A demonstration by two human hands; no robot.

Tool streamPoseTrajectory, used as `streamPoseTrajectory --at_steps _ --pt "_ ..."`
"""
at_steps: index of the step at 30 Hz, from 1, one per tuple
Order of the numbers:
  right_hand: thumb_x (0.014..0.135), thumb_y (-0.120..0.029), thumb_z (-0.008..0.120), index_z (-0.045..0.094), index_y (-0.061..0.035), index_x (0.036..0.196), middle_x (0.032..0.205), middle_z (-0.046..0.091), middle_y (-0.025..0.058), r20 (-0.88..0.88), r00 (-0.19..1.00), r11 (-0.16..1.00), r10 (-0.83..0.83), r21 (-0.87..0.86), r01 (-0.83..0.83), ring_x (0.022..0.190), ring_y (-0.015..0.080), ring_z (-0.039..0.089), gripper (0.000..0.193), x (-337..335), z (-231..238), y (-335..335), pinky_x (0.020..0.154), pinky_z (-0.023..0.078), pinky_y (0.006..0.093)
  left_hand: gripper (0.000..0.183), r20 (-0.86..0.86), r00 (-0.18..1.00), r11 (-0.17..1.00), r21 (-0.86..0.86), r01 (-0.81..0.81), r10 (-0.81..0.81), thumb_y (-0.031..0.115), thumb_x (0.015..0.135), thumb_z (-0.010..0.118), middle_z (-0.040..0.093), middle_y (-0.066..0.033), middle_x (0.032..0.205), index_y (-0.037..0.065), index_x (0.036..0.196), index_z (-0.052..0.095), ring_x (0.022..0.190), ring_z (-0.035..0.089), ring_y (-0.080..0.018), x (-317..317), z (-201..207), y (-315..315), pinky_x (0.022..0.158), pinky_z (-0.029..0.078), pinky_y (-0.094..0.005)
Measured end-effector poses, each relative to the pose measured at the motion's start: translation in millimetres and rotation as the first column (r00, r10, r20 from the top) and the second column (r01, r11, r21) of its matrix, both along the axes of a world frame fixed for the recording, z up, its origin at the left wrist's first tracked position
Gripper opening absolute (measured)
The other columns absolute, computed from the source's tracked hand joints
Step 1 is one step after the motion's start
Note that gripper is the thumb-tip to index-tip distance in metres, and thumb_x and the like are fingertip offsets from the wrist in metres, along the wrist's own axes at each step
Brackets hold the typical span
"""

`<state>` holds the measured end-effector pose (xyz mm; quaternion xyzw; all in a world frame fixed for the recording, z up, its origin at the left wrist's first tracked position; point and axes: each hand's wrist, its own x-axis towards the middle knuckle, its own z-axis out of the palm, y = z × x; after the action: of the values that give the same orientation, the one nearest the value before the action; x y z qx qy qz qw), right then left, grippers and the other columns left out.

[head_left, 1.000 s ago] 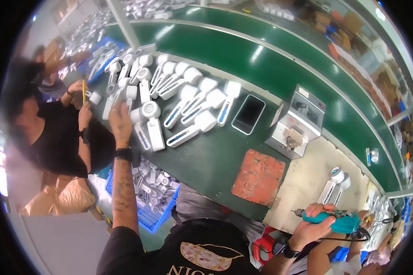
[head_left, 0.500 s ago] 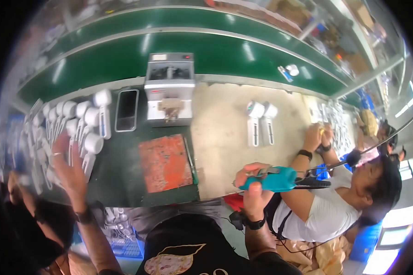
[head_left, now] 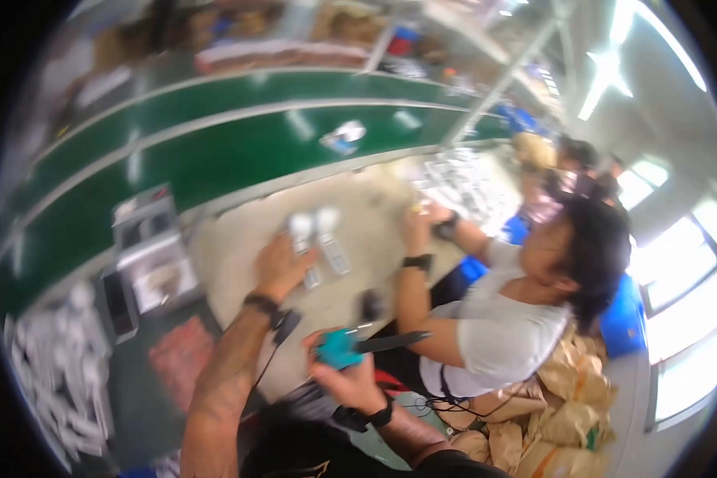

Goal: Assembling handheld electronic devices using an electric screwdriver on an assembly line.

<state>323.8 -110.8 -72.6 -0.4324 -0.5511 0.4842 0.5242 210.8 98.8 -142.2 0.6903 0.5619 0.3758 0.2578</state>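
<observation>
My left hand (head_left: 285,267) reaches far over the pale board, fingers around the neck of a white round-headed part with a long handle (head_left: 300,225). Blur hides how firmly they grip. A matching white part (head_left: 334,251) lies just right of it, round head away from me. Close to my body, my right hand (head_left: 350,382) is closed around a teal hand tool (head_left: 338,349) with a long dark end pointing right. Near my left wrist shows a small dark object (head_left: 287,325) with a thin cord.
At left stand a grey machine (head_left: 155,259), a dark phone-like slab (head_left: 119,304), an orange-red mat (head_left: 182,358) and piled white parts (head_left: 56,374). A co-worker in a white shirt (head_left: 494,342) works close on my right, beside more parts (head_left: 470,179). Brown sacks (head_left: 573,398) lie behind.
My view has swung right. My left hand has moved from the white pile at left to the two white parts on the board. My right hand keeps the teal tool.
</observation>
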Motion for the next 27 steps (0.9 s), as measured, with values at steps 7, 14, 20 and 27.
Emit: streamPoseTrajectory --at_steps 7,14,20,27 --pt "0.092 -0.025 0.073 0.063 0.0022 0.115 0.094 0.061 0.0036 0.219 0.975 0.978 -0.039 0.210 -0.008 0.083 0.0148 0.058 0.036 -2 7 29 0.075 0.048 0.0319 0.023 0.040 0.997 0.992 0.113 0.054 -0.059 0.020 0.080 0.074 0.063 -0.0182 0.082 0.002 0.085 0.060 0.077 0.062 -0.0386 -46 35 -47 0.069 0.049 -0.0466" --pt "0.094 -0.029 0.069 0.057 0.0012 0.122 0.098 0.064 0.0189 0.222 0.970 0.992 0.095 0.062 -0.111 0.087 0.0328 0.061 0.043 -39 11 57 0.081 0.048 0.0393 0.022 -0.033 0.999 0.996 0.083 0.024 -0.021 0.020 0.079 0.075 0.064 -0.0171 0.088 0.005 0.093 0.067 0.083 0.065 -0.0379 -112 114 -161 0.071 0.050 -0.0430" --pt "0.093 -0.028 0.070 0.065 -0.0040 0.109 0.082 0.065 0.0080 0.127 0.986 0.986 0.113 0.104 -0.126 0.072 0.0173 0.055 0.030 -78 -21 65 0.067 0.048 0.0365 0.019 -0.260 0.963 0.965 0.262 -0.003 0.074 0.014 0.083 0.071 0.070 -0.0200 0.105 0.003 0.098 0.070 0.095 0.068 -0.0405 -168 86 -184 0.081 0.055 -0.0457" --pt "0.095 -0.046 0.066 0.053 0.0065 0.121 0.081 0.058 0.0077 -0.354 0.909 0.970 0.222 0.176 -0.168 0.071 0.0158 0.056 0.060 -99 46 59 0.064 0.047 0.0294 0.027 -0.201 0.978 0.971 0.239 -0.009 0.059 0.015 0.077 0.078 0.069 -0.0129 0.111 0.006 0.101 0.070 0.103 0.065 -0.0349 -185 60 -183 0.091 0.050 -0.0448"
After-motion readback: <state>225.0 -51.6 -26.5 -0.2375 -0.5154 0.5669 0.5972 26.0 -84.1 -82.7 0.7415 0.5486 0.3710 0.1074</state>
